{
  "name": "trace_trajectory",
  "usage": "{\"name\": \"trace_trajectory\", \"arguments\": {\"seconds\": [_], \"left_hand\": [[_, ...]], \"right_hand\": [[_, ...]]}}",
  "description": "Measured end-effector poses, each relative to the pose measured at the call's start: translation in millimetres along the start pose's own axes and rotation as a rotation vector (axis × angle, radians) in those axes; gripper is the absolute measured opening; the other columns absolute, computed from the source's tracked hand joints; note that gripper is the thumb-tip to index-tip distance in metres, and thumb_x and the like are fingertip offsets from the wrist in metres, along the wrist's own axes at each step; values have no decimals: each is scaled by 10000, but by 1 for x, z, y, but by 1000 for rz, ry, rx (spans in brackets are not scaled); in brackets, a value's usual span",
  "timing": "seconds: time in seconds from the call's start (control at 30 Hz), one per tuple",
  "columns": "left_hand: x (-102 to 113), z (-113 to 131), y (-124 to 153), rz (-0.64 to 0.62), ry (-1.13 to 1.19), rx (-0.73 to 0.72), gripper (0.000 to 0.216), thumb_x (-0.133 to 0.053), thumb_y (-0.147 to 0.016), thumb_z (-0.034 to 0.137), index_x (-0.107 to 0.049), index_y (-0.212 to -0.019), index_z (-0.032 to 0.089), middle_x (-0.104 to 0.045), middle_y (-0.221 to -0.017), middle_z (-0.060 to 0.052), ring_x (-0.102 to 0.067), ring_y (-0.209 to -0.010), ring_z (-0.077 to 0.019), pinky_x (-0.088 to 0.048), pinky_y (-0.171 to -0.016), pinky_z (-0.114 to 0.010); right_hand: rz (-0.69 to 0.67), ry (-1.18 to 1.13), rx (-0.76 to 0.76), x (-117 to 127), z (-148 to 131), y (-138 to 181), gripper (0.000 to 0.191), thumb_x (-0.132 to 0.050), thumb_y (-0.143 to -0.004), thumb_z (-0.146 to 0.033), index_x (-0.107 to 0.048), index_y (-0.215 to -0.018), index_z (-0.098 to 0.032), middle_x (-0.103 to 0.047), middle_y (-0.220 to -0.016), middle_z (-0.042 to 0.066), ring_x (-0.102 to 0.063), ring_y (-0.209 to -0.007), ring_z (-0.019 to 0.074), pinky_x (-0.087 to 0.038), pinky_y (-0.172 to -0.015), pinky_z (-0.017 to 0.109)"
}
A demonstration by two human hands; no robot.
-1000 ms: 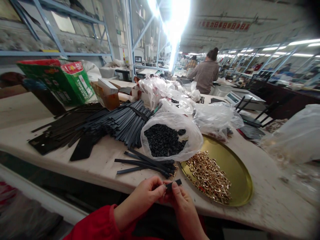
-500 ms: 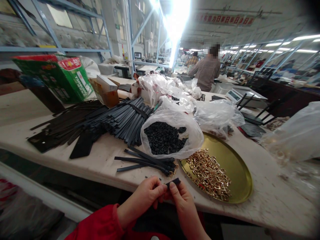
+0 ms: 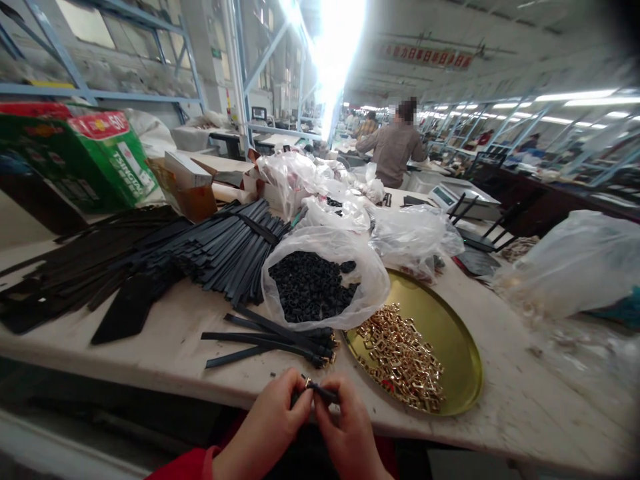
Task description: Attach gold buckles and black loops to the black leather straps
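Note:
My left hand [image 3: 277, 413] and my right hand [image 3: 345, 423] meet at the table's near edge, both pinched on the end of a thin black strap [image 3: 320, 392] with a small gold buckle at its tip. Just beyond them lie a few finished black straps [image 3: 265, 337] with gold ends. A round gold tray [image 3: 450, 333] holding several gold buckles [image 3: 397, 357] sits right of my hands. An open plastic bag of small black loops [image 3: 310, 287] stands behind the straps.
A big pile of black strips [image 3: 150, 260] covers the left of the table, with a green carton [image 3: 85, 157] and cardboard boxes [image 3: 187, 183] behind. Plastic bags [image 3: 415, 233] crowd the middle and right. A person [image 3: 393, 143] works at a far bench.
My hands have drawn together and a little lower at the table edge, and the strap end now lies hidden between my fingers. The camera has shifted, so the table's things sit further left.

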State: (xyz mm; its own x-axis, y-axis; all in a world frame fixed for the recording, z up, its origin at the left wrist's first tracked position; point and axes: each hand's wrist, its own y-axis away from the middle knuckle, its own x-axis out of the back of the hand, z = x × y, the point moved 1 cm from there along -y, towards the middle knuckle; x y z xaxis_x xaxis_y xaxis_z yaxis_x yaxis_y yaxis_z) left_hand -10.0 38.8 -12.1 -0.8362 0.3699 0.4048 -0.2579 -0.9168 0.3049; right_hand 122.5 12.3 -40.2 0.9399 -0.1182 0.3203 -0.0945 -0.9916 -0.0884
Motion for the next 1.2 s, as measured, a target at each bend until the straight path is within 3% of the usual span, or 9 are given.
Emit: {"name": "trace_trajectory", "arguments": {"seconds": [0.2, 0.3, 0.43, 0.53, 0.6, 0.73, 0.93, 1.07, 1.2], "left_hand": [[10, -2, -4, -168, 9, 64, 211, -434, -790, 400, -443, -700, 209, -499, -539, 54, -432, -418, -109, -282, -380, -191], [17, 0, -8, -139, 34, 30, 157, -473, -772, 348, -462, -728, 197, -530, -582, 41, -492, -483, -121, -344, -443, -195], [23, 5, -13, -120, 26, -100, 209, -468, -776, 255, -518, -970, 196, -597, -702, 18, -553, -640, -145, -388, -592, -212], [25, 6, -16, -137, 7, -103, 199, -413, -813, 291, -566, -880, 185, -586, -706, 5, -535, -628, -144, -376, -586, -220], [26, 6, -19, -104, 14, -77, 203, -406, -812, 305, -559, -826, 171, -561, -666, 9, -523, -618, -145, -371, -581, -224], [29, -1, -23, -48, 49, -65, 218, -396, -805, 337, -529, -788, 165, -508, -598, 30, -494, -579, -135, -367, -562, -222], [39, -2, -27, 36, 131, 2, 228, -412, -775, 408, -462, -747, 187, -455, -509, 66, -391, -416, -95, -304, -422, -200], [41, 10, -36, 147, 178, -92, 221, -421, -783, 399, -473, -753, 186, -450, -523, 67, -405, -417, -92, -317, -420, -197], [36, 15, -46, 208, 142, -152, 211, -425, -793, 372, -490, -728, 182, -480, -529, 57, -416, -426, -94, -312, -437, -205]], "right_hand": [[-220, -147, -180, 1, 5, -13, 171, -576, -761, -334, -518, -691, -190, -531, -592, -31, -493, -568, 127, -371, -512, 209], [-342, -95, -115, 8, -4, -19, 148, -543, -791, -325, -552, -744, -185, -564, -654, -14, -506, -619, 135, -382, -555, 220], [-465, 86, 44, 25, -23, -47, 104, -551, -781, -270, -615, -813, -194, -610, -707, -3, -541, -661, 152, -398, -584, 227], [-306, 367, 195, 36, -32, -93, 199, -434, -865, -264, -607, -797, -193, -615, -714, 9, -565, -687, 152, -410, -630, 236], [-201, 761, 252, 34, -29, -126, 227, -399, -882, -222, -613, -811, -195, -638, -797, 34, -584, -741, 157, -409, -672, 247], [-171, 946, 224, 12, -12, -167, 90, -566, -746, -118, -625, -684, -146, -647, -762, 111, -601, -725, 218, -387, -636, 297], [-119, 987, 247, 9, -11, -159, 77, -524, -780, -156, -600, -787, -156, -646, -814, 102, -605, -759, 214, -370, -638, 282], [-98, 957, 231, 18, -16, -147, 127, -459, -837, -252, -567, -845, -185, -649, -789, 50, -607, -713, 174, -364, -616, 249], [-52, 944, 168, 18, -8, -149, 98, -469, -812, -167, -566, -824, -165, -655, -759, 90, -615, -690, 209, -345, -586, 271]]}}
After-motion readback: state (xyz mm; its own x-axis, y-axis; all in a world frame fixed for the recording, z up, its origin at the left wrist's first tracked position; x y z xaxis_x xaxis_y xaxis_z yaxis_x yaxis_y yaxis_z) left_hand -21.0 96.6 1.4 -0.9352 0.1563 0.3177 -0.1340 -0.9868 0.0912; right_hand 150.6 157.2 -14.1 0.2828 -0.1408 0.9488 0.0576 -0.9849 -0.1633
